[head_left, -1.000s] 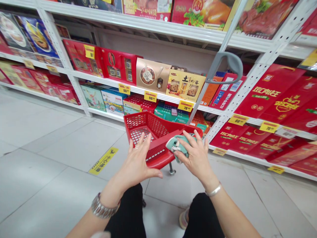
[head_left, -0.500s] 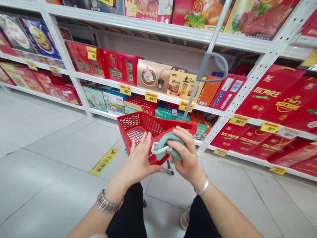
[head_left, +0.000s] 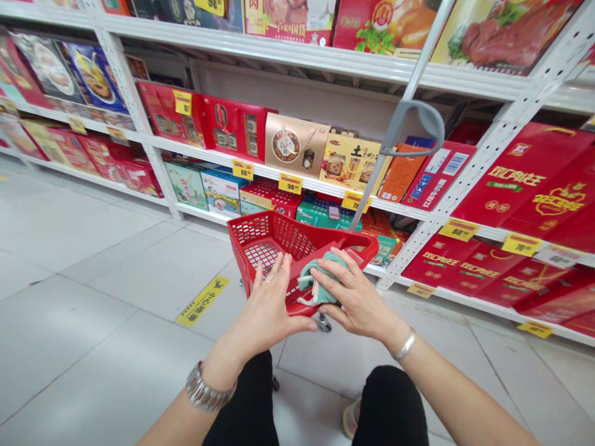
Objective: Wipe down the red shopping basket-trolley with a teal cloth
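A folded green cloth (head_left: 320, 276) with a white edge is under the fingers of my right hand (head_left: 356, 291), which presses it on the near rim of a red plastic basket (head_left: 242, 248). My left hand (head_left: 272, 303), fingers stretched out and thumb apart, holds nothing and rests at the basket's near left side; whether it touches the rim I cannot tell. The basket has perforated walls and a small wheel (head_left: 324, 323) below. Behind its right end rises a metal pole with a grey handle (head_left: 439, 133).
White shelving (head_left: 297, 167) with gift boxes and yellow price tags stands close behind the basket. Red gift bags (head_left: 506, 176) fill the shelves on the right. A yellow strip (head_left: 202, 301) is stuck on the tiled floor (head_left: 116, 347). My bent knees (head_left: 393, 402) are just below my hands.
My right hand has turned flatter and pressed the cloth down onto the basket's near rim. The left hand stays outstretched. The whole view has shifted slightly.
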